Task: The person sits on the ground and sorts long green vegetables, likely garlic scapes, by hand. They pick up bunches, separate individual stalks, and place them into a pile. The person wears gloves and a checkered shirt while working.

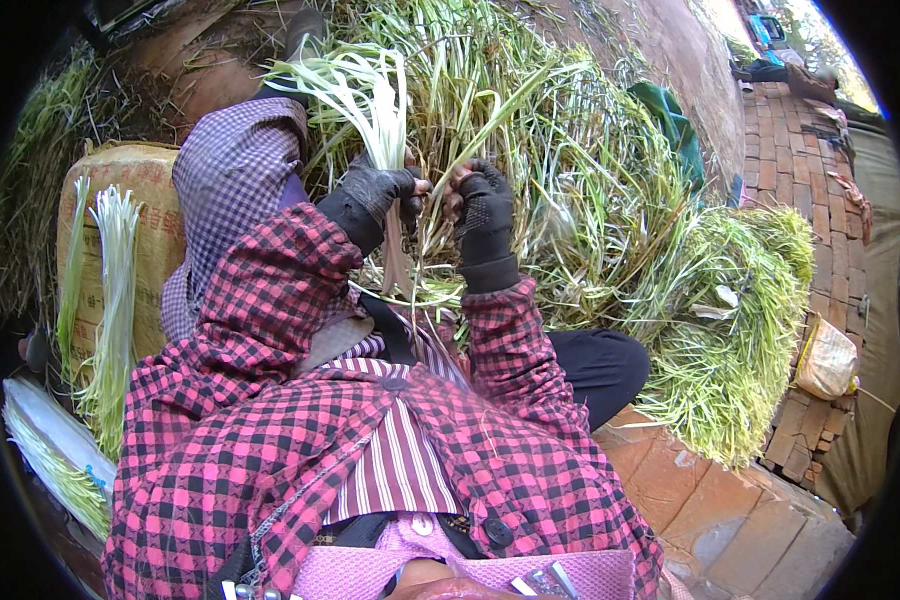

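My left hand [375, 191], in a dark fingerless glove, is closed around a bunch of pale, whitish-green long-leaved stalks [384, 124]. The leaves fan out above the fist, and a pinkish-white strip [396, 259] hangs below it. Just to the right, my right hand [485, 196], gloved the same way, pinches a single yellow-green stalk [506, 112] that slants up to the right. Its thin lower end hangs between the hands. Both hands are close together over my lap, in front of a big heap of long, grass-like leaves [570, 210].
On my left, a yellow woven sack [159, 251] bears printed writing and carries bundles of pale stalks [116, 277]. Below it lies another bundle [52, 457] beside clear plastic. A trimmed leaf pile [727, 345] sits to the right, near brick paving [795, 172] and a white bag [826, 360].
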The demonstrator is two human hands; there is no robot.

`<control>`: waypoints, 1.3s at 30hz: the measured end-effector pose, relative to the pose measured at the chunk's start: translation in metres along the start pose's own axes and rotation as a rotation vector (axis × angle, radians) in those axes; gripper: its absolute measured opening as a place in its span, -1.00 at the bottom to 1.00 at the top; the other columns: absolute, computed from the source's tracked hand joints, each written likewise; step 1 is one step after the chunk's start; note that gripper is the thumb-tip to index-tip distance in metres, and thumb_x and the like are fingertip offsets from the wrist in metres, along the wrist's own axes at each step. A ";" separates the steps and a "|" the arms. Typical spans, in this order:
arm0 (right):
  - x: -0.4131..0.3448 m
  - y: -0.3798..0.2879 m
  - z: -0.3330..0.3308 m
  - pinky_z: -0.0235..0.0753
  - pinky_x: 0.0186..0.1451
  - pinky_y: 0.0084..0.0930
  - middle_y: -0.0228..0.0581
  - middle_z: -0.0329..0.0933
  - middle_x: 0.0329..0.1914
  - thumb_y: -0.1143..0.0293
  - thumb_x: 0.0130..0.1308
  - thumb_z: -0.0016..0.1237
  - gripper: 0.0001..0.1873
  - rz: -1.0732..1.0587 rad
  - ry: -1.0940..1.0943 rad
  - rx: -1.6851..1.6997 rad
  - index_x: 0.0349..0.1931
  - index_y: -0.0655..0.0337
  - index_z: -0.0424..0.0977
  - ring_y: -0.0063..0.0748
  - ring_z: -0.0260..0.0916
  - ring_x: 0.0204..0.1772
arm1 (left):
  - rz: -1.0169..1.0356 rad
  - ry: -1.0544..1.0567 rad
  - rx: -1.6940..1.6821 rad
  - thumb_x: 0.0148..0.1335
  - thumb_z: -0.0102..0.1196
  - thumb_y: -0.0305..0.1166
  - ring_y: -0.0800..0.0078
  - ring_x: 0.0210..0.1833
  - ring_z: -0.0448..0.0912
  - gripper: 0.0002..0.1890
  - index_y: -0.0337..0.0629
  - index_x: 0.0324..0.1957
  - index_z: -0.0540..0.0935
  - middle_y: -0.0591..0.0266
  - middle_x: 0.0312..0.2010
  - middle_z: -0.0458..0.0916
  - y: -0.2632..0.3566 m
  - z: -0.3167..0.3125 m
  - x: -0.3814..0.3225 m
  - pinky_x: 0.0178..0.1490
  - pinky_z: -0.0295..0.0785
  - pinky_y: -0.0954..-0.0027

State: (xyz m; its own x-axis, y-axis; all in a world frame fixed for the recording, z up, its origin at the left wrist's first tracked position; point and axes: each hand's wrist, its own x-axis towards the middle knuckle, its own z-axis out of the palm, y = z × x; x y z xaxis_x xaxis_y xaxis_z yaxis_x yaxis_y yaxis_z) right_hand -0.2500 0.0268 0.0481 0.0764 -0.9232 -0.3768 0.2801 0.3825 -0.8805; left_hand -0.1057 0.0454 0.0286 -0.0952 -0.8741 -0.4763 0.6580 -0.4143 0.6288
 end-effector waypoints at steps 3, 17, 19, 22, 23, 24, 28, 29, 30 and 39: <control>0.001 -0.006 -0.004 0.12 -0.70 -0.77 -0.47 0.33 -0.71 0.48 0.12 -0.05 -0.96 -0.025 -0.050 -0.034 -0.42 0.22 0.41 -0.71 0.18 -0.73 | -0.003 -0.020 0.015 -0.19 0.13 -0.66 0.37 -0.72 0.44 -0.64 -0.23 -0.28 0.38 0.18 -0.61 0.44 -0.004 -0.003 0.002 -0.68 0.36 0.41; 0.016 -0.056 -0.082 0.15 -0.66 -0.63 -0.35 0.23 -0.58 0.42 0.25 -0.26 -0.92 -0.198 0.218 0.132 -0.40 0.19 0.28 -0.54 0.17 -0.58 | 0.032 -0.168 0.671 -0.32 0.17 -0.60 0.46 -0.54 0.47 -0.64 -0.26 -0.33 0.47 0.23 -0.55 0.47 -0.009 -0.020 0.016 -0.49 0.41 0.45; 0.014 -0.058 -0.082 0.16 -0.67 -0.64 -0.34 0.24 -0.58 0.43 0.24 -0.25 -0.92 -0.211 0.239 0.100 -0.40 0.20 0.29 -0.54 0.18 -0.58 | -0.109 -0.114 0.664 -0.27 0.21 -0.53 0.45 -0.57 0.49 -0.66 -0.29 -0.32 0.50 0.16 -0.60 0.51 0.012 -0.011 0.007 -0.51 0.38 0.46; 0.007 -0.049 -0.051 0.18 -0.70 -0.69 -0.29 0.33 -0.63 0.46 0.19 -0.16 -0.93 -0.163 0.207 0.012 -0.39 0.25 0.32 -0.57 0.22 -0.66 | 0.180 -0.039 0.481 -0.18 0.26 -0.51 0.48 -0.50 0.49 -0.59 -0.30 -0.21 0.46 0.21 -0.48 0.52 0.012 -0.014 0.005 -0.42 0.43 0.47; 0.005 -0.044 -0.036 0.19 -0.70 -0.72 -0.29 0.34 -0.63 0.46 0.18 -0.13 -0.93 -0.131 0.164 -0.026 -0.39 0.25 0.32 -0.59 0.23 -0.67 | 0.237 -0.023 0.476 -0.18 0.24 -0.55 0.46 -0.48 0.49 -0.56 -0.29 -0.18 0.42 0.21 -0.43 0.50 0.015 -0.014 0.005 -0.37 0.46 0.45; 0.001 -0.037 -0.020 0.19 -0.68 -0.76 -0.33 0.37 -0.62 0.46 0.15 -0.08 -0.92 -0.128 0.098 -0.096 -0.39 0.24 0.34 -0.64 0.25 -0.66 | 0.205 -0.049 0.438 -0.19 0.24 -0.56 0.47 -0.42 0.51 -0.54 -0.29 -0.16 0.42 0.22 -0.42 0.50 0.019 -0.012 0.003 -0.30 0.46 0.46; -0.010 -0.023 0.019 0.30 -0.54 -0.74 -0.43 0.40 -0.52 0.44 0.14 -0.06 -0.88 -0.069 -0.119 -0.303 -0.33 0.27 0.40 -0.72 0.26 -0.57 | 0.054 -0.084 0.304 -0.19 0.21 -0.54 0.46 -0.45 0.52 -0.56 -0.32 -0.15 0.46 0.23 -0.47 0.56 0.030 -0.005 -0.010 -0.38 0.41 0.53; -0.012 -0.020 0.022 0.32 -0.50 -0.72 -0.42 0.40 -0.48 0.45 0.15 -0.08 -0.85 -0.103 -0.137 -0.324 -0.29 0.28 0.40 -0.70 0.26 -0.54 | 0.136 -0.076 0.282 -0.19 0.21 -0.53 0.47 -0.48 0.51 -0.56 -0.32 -0.15 0.46 0.23 -0.48 0.56 0.029 -0.009 -0.009 -0.42 0.40 0.54; -0.014 -0.019 0.021 0.32 -0.50 -0.72 -0.44 0.39 -0.49 0.45 0.15 -0.10 -0.85 -0.049 -0.177 -0.358 -0.27 0.28 0.39 -0.70 0.26 -0.55 | 0.222 -0.076 0.251 -0.19 0.21 -0.53 0.48 -0.52 0.50 -0.56 -0.32 -0.15 0.46 0.24 -0.49 0.55 0.025 -0.011 -0.005 -0.46 0.38 0.55; -0.029 -0.007 0.014 0.19 -0.54 -0.82 -0.47 0.46 -0.51 0.43 0.15 -0.05 -0.83 0.054 -0.359 -0.359 -0.25 0.26 0.47 -0.79 0.23 -0.59 | 0.257 -0.084 0.198 -0.20 0.20 -0.53 0.50 -0.57 0.46 -0.57 -0.33 -0.17 0.45 0.22 -0.52 0.49 0.024 -0.012 -0.002 -0.63 0.31 0.58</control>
State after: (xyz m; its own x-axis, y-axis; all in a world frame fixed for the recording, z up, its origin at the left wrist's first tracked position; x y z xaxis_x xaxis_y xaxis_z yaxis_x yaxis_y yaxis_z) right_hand -0.2411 0.0505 0.0690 0.4235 -0.8324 -0.3575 -0.0750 0.3611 -0.9295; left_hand -0.0805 0.0408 0.0372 -0.0113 -0.9709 -0.2393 0.5111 -0.2113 0.8331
